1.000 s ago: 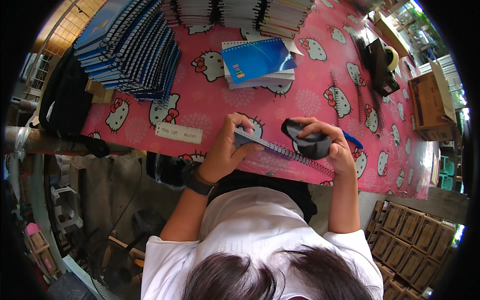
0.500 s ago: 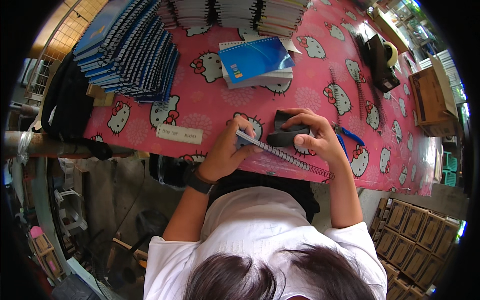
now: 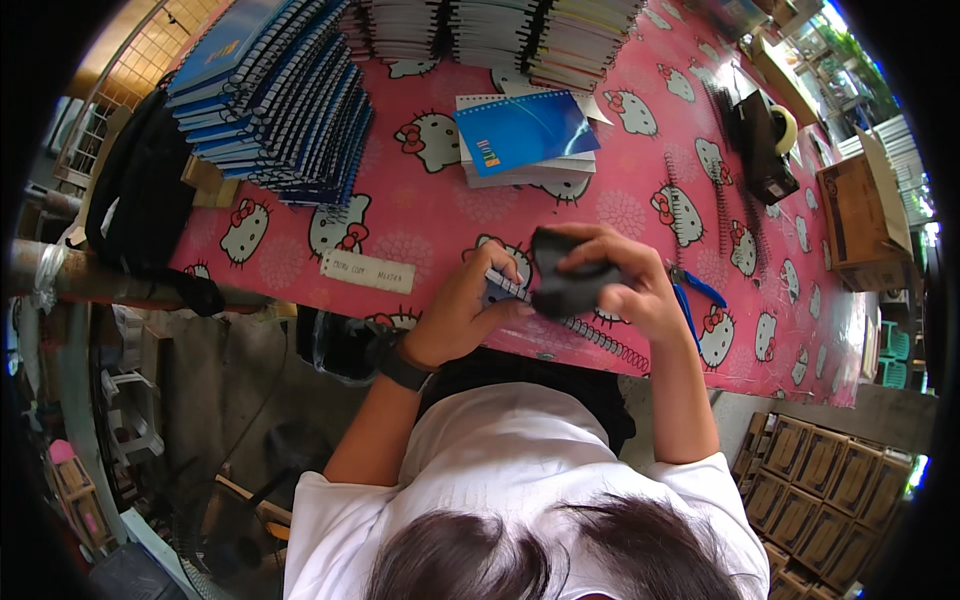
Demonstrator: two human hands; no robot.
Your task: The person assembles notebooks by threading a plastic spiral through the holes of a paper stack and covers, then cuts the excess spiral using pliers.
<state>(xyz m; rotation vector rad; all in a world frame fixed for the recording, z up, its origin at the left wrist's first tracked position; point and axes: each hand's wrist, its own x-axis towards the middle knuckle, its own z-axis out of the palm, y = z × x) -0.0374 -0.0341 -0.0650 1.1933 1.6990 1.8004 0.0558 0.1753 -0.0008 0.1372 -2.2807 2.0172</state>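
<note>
My left hand (image 3: pixel 470 308) is closed on a thin spiral notebook (image 3: pixel 507 284), pinched edge-on near the table's front edge. A dark wire coil (image 3: pixel 615 347) runs from its spine to the right, its loose end sticking out below my right wrist. My right hand (image 3: pixel 632 278) grips a folded dark grey pad (image 3: pixel 570 280), perhaps cloth or rubber. The pad lies over the coil and hides its middle part; whether it presses on the coil I cannot tell. Just right of that hand rest blue-handled pliers (image 3: pixel 697 292).
Stacked blue spiral notebooks (image 3: pixel 270 110) stand at the left, more bound stacks (image 3: pixel 490 45) at the back. A blue cover (image 3: pixel 525 132) lies on loose pages mid-table. Spare coils (image 3: pixel 725 170), a black tape dispenser (image 3: pixel 765 150) and a cardboard box (image 3: pixel 868 215) are at the right.
My right hand has brought the dark pad leftward and down, over the coil next to the notebook. My left hand keeps its hold on the notebook. The view has shifted slightly.
</note>
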